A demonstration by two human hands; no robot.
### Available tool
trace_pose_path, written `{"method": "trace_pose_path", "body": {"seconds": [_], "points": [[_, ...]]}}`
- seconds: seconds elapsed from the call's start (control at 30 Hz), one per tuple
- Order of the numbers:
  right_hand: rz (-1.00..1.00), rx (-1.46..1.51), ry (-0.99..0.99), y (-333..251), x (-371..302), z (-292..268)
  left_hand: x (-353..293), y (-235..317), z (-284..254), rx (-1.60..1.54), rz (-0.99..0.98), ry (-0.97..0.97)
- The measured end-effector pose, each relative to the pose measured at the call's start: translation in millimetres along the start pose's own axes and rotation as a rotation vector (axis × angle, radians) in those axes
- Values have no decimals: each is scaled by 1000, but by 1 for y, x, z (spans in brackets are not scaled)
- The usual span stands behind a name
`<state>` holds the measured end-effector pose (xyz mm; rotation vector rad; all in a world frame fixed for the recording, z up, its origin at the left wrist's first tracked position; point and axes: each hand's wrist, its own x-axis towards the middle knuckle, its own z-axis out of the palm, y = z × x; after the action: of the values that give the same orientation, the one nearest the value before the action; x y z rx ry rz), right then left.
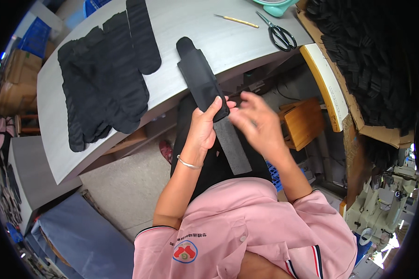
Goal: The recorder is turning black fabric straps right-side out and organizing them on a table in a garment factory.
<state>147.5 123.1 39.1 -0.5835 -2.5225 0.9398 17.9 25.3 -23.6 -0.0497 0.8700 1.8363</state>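
Observation:
A long black padded fabric piece [198,74] with a rounded tab at its far end is in my left hand [205,125], the thumb pressed on top and the fingers beneath. Its near end meets a dark grey flat strip [233,148] that slants down over my lap; I cannot tell whether the two are joined. Close to that near end hovers my right hand [258,121], slightly blurred, fingers apart and nothing visible in them. To the left, a heap of similar black fabric pieces [104,79] lies on the pale table [172,14].
Black-handled scissors [280,37] and a thin yellow-handled tool [237,21] lie at the table's far right, by a turquoise object [277,7]. On the right stands a cardboard box [381,135] full of black strips, a wooden stool [305,123] and a sewing machine [386,190].

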Motion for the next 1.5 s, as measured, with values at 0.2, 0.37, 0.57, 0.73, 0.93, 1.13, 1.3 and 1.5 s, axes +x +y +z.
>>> {"method": "trace_pose_path", "body": {"seconds": [0.2, 0.37, 0.57, 0.73, 0.93, 1.13, 1.3, 1.5], "points": [[292, 431, 54, 25, 128, 0, -8, 2, 16, 53, -103, -88], [350, 516, -199, 41, 210, 29, -3, 12, 26, 63, -130, -117], [477, 747, -189, 55, 229, 56, -2, 19, 22, 64, -67, -128], [401, 642, -35, 63, 223, 68, -19, 7, 19, 21, -144, -161], [280, 542, -2, 76, 226, 75, 7, 28, 15, -203, -192, -199], [253, 487, 3, 79, 224, 78, 15, 26, 14, -162, -202, -125], [222, 407, 3, 75, 223, 78, 16, 31, 14, -130, -191, -93], [256, 460, -19, 80, 227, 76, 19, 25, 12, -119, -169, -152]]}}
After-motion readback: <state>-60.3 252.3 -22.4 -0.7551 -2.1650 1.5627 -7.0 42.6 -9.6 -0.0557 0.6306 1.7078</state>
